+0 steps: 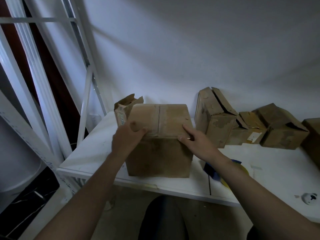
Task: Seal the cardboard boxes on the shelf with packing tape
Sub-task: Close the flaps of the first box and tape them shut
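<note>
A brown cardboard box (166, 118) stands near the front edge of the white shelf (90, 149), its top flaps down with a strip of clear tape along the middle seam. My left hand (128, 135) presses on the box's near left top edge, fingers curled over the flap. Resting on the near right top corner is my right hand (194, 139), index finger stretched out flat on the top. Neither hand holds a tape roll. A blue and yellow object (216, 172), possibly the tape dispenser, lies on the shelf under my right forearm.
Behind the box leans a small open carton (123, 110). Several worn cardboard boxes, some with flaps open (214, 118) (284, 129), stand along the wall at the right. White shelf uprights (86, 94) rise at the left. A small white round object (310, 198) lies at the front right.
</note>
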Tool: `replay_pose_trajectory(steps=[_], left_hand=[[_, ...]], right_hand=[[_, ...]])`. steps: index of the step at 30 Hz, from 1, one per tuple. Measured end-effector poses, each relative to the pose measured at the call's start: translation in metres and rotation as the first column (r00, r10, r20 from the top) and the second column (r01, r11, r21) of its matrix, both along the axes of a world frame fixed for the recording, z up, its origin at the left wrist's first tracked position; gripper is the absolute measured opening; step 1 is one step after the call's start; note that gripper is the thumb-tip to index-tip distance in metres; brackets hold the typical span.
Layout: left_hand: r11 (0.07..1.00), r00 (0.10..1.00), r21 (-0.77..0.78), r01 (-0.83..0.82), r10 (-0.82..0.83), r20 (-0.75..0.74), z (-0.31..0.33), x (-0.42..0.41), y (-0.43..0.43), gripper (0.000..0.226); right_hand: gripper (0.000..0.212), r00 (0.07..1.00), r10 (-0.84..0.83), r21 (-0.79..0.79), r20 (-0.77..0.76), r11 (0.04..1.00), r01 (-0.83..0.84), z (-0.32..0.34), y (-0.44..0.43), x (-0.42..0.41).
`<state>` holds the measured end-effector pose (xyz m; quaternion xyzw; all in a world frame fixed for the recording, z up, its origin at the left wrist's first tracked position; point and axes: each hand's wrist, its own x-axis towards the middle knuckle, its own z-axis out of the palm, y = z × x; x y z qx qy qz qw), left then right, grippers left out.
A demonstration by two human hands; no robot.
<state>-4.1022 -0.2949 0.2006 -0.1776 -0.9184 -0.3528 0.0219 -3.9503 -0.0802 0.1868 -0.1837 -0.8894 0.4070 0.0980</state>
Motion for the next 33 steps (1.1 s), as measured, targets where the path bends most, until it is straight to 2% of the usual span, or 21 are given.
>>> replay_pose_trajectory(steps=[4, 6, 9, 12, 14, 17, 19, 24, 28, 33], left_hand=[[0.992, 0.992, -0.108, -0.07, 0.058, -0.108, 0.01, -0.015, -0.038, 0.062], [0.979, 0.993, -0.179, -0.101, 0.087, -0.082, 0.008, -0.023, -0.055, 0.066], [0.975, 0.995, -0.211, -0.073, 0.084, 0.045, -0.003, -0.03, -0.068, 0.086], [0.983, 0.998, -0.184, -0.023, 0.034, 0.056, -0.005, -0.029, -0.061, 0.109], [0.988, 0.996, -0.142, 0.055, -0.044, 0.076, -0.003, -0.028, -0.048, 0.116], [0.959, 0.966, -0.131, 0.251, -0.238, 0.105, 0.001, -0.022, -0.022, 0.112], [0.938, 0.946, -0.133, 0.32, -0.31, 0.093, 0.001, -0.022, -0.003, 0.104], [0.938, 0.951, -0.164, 0.305, -0.31, -0.002, 0.012, -0.041, 0.042, 0.088], [0.947, 0.955, -0.134, 0.292, -0.295, -0.005, 0.005, -0.058, 0.065, 0.082], [0.951, 0.954, -0.08, 0.3, -0.3, 0.012, -0.012, -0.08, 0.091, 0.082]], right_hand=[[0.074, 0.998, 0.062, 0.054, -0.004, 0.997, -0.061, 0.005, -0.035, -0.021], [0.075, 0.995, 0.093, 0.086, 0.021, 0.992, -0.095, 0.004, -0.052, -0.03], [0.077, 0.991, 0.118, 0.114, 0.063, 0.986, -0.125, 0.002, -0.065, -0.036], [0.079, 0.993, 0.093, 0.108, 0.074, 0.989, -0.1, 0.003, -0.058, -0.032], [0.078, 0.996, 0.048, 0.107, 0.069, 0.993, -0.055, 0.005, -0.044, -0.027], [0.082, 0.998, -0.046, 0.114, 0.037, 0.993, 0.041, 0.007, -0.013, -0.022], [0.083, 0.995, -0.097, 0.128, 0.018, 0.987, 0.094, 0.011, 0.007, -0.018], [0.077, 0.983, -0.183, 0.16, 0.021, 0.971, 0.177, 0.018, 0.04, -0.024], [0.07, 0.982, -0.186, 0.199, 0.027, 0.964, 0.177, 0.015, 0.05, -0.045], [0.064, 0.97, -0.208, 0.369, 0.125, 0.917, 0.149, 0.01, 0.062, -0.071]])
